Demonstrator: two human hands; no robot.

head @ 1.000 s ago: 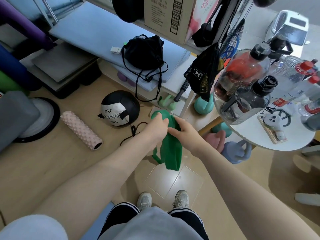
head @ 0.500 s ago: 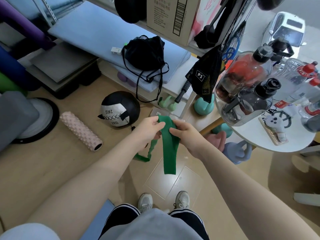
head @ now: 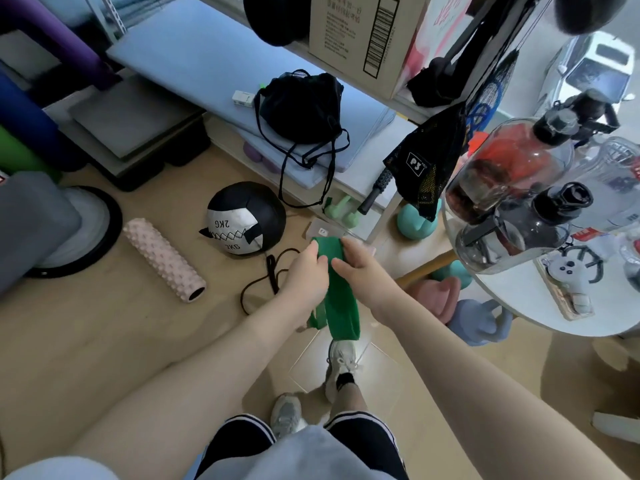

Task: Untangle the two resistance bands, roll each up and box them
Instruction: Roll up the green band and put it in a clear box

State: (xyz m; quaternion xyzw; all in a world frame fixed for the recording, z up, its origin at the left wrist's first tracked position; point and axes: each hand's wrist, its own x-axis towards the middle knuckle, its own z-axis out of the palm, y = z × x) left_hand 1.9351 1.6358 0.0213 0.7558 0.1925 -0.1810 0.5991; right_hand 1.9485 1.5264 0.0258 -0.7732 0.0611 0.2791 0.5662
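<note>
- Up close, the left hand (head: 306,271) and right hand (head: 362,271) sit side by side in front of the person, each gripping the top of a wide green elastic resistance band (head: 341,303).
- From there the band hangs down in a flat strip, with a narrower green loop (head: 317,318) trailing beneath the left wrist.
- Below, a white sneaker (head: 341,363) stands on the tan floor.
- Off to the left lie a black cord (head: 268,277), a black-and-white 2KG medicine ball (head: 244,220) and a pink knobbly foam roller (head: 162,259).
- Over to the right, a round white table (head: 519,299) carries bottles.

Wood floor (head: 104,341), white round table (head: 519,306), shelf (head: 194,60), maybe daylight.
</note>
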